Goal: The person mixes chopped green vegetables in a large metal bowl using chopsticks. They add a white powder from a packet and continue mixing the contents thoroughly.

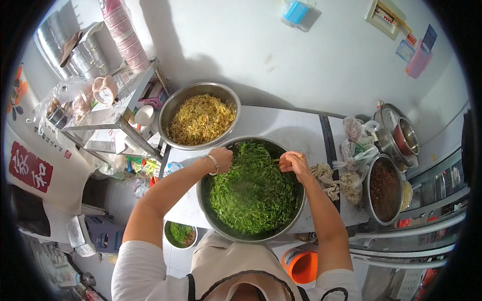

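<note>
A large steel bowl (pixel 203 203) of chopped green vegetables (pixel 253 193) stands at the table's near edge, right in front of me. At the bowl's upper left rim, my left hand (pixel 221 159), with a pale bangle on its wrist, is closed in a fist. What it grips is hidden. My right hand (pixel 294 163) is closed at the upper right rim. A small yellowish end pokes out of it toward the greens, too little to name. Behind to the left sits a second steel bowl (pixel 165 138) with a yellow chopped mixture (pixel 203 119).
A metal shelf (pixel 120 120) with stacked cups (pixel 125 37) and a clock (pixel 104 90) stands left. On the right are bagged items (pixel 357 145), a crumpled cloth (pixel 325 179) and a bowl of brown food (pixel 385 188). Below are an orange bucket (pixel 303 266) and a small bowl (pixel 173 244).
</note>
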The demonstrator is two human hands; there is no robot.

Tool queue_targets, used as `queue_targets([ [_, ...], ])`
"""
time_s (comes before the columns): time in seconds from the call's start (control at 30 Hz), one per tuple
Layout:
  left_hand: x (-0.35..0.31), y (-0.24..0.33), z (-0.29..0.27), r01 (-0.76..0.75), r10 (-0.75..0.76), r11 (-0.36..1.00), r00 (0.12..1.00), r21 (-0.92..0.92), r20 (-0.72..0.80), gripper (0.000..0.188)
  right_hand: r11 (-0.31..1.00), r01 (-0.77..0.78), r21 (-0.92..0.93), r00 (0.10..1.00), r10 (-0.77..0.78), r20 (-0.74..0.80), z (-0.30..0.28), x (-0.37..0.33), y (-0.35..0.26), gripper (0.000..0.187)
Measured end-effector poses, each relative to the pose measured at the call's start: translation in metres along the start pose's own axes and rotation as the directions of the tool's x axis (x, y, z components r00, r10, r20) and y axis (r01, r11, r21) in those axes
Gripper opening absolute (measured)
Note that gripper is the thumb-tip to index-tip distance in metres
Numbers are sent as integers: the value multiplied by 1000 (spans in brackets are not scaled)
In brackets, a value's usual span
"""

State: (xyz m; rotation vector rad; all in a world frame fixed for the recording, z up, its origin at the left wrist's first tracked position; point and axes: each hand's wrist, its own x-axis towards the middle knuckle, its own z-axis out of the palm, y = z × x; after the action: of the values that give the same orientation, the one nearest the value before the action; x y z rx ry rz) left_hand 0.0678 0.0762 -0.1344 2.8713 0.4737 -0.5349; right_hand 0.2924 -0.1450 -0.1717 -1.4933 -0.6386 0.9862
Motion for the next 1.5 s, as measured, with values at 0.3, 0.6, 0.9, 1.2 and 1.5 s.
queue_targets([
  [0.3,-88,10,-63,-209,226,972,955,107,-194,30,915,250,-318,963,-203,175,16,-93,-105,25],
  [0.6,-1,27,-16,-71,83,976,995,206,-50,17,921,181,-344,979,-201,-21,23,-12,-13,24],
  [0.9,-89,22,-77,-201,224,951,972,236,-76,21,800,378,-465,925,-303,231,29,-113,-113,20],
  [1.2,-75,16,-42,98,-154,962,966,256,207,26,846,117,-521,976,-196,-99,-16,-93,-15,29],
  [1.5,-37,-27,-12,28,-26,998,999,-62,29,23,995,83,63,990,-75,-120,19,-20,26,34],
])
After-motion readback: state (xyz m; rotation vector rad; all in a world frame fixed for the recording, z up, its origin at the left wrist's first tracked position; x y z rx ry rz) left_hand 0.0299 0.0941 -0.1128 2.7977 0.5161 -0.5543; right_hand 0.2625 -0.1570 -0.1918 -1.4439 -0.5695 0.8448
